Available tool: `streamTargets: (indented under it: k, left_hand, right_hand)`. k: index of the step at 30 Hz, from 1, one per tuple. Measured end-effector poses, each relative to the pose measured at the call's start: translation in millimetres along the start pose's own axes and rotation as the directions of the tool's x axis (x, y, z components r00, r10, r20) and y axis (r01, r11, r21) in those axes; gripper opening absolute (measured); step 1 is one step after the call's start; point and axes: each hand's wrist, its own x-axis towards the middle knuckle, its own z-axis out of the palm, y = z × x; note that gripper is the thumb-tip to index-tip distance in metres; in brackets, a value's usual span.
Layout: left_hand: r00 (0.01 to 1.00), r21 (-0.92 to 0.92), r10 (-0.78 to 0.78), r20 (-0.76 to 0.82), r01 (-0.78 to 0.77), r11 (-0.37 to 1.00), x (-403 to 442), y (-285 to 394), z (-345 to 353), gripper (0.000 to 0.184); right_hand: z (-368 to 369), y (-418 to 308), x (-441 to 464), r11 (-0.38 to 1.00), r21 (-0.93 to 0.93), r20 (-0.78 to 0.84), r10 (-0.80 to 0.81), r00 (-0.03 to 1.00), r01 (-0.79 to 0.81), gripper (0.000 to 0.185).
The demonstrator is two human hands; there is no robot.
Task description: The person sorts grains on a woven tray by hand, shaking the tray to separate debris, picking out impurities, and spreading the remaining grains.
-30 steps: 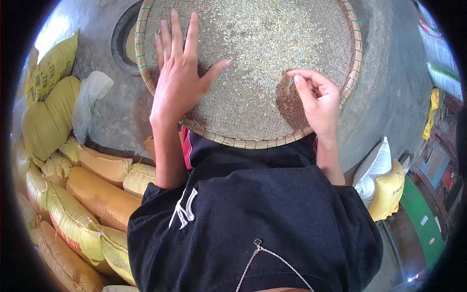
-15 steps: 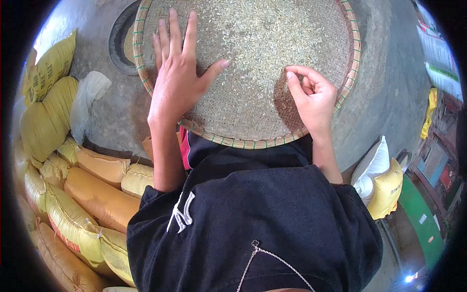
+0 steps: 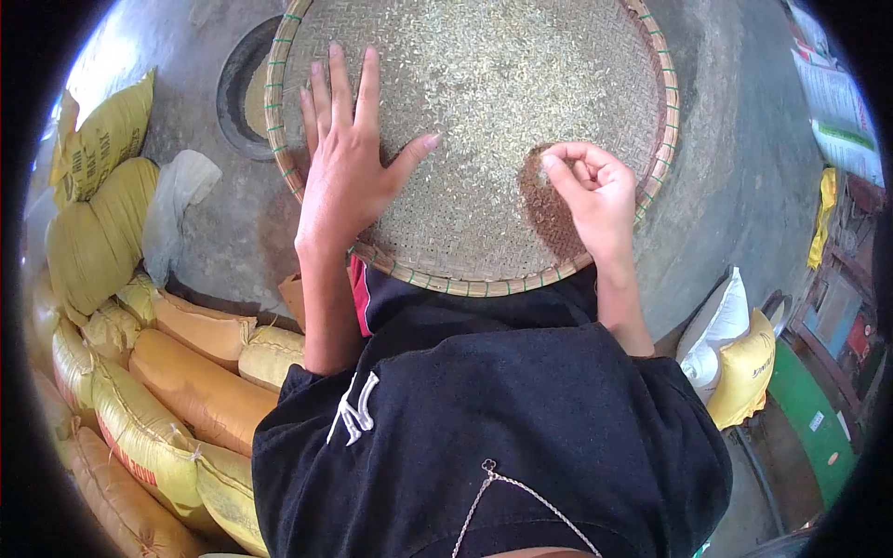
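A round woven tray [image 3: 446,251] with a green-stitched rim lies in front of my body, its far edge cut off by the frame. Pale grains [image 3: 507,93] are scattered over its middle and far part. My left hand [image 3: 349,172] lies flat on the tray's left side, fingers spread, holding nothing. Over the right side, my right hand [image 3: 595,191] has thumb and forefinger pinched together; anything between them is too small to make out. Its shadow falls on the weave beside it.
Several full yellow and orange sacks [image 3: 200,391] are stacked at the lower left. A dark round basin [image 3: 233,102] sits left of the tray on the grey floor. White and yellow bags [image 3: 744,367] stand at the right, beside a green panel [image 3: 809,418].
The tray and both hands appear slightly lower in view. My right hand has shifted a little left relative to the tray, still pinched. My left hand stays flat and spread.
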Motion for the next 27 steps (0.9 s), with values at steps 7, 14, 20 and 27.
streamTargets:
  k: [7,14,20,27]
  left_hand:
    - [0.999,0.056,-0.009,0.034,0.007,0.998,2.1,2.8,-3.2,0.094]
    - [0.998,0.060,-0.018,0.063,0.014,0.998,3.4,4.3,-3.6,0.094]
    - [0.998,0.073,-0.018,0.058,0.013,0.997,3.4,3.6,-3.0,0.094]
    - [0.999,0.069,-0.013,0.050,0.010,0.998,3.4,3.7,-3.0,0.094]
  right_hand:
    - [-34.3,5.2,17.0,0.423,0.797,0.446,0.069,0.893,-0.431,0.019]
    - [-30.8,-2.5,19.1,0.771,0.589,0.319,0.054,0.946,-0.243,0.019]
    - [-21.7,-1.4,21.0,0.979,-0.152,0.024,-0.132,0.991,0.134,0.010]
    - [-15.0,-8.6,20.5,0.951,-0.255,0.022,-0.176,0.984,0.176,0.009]
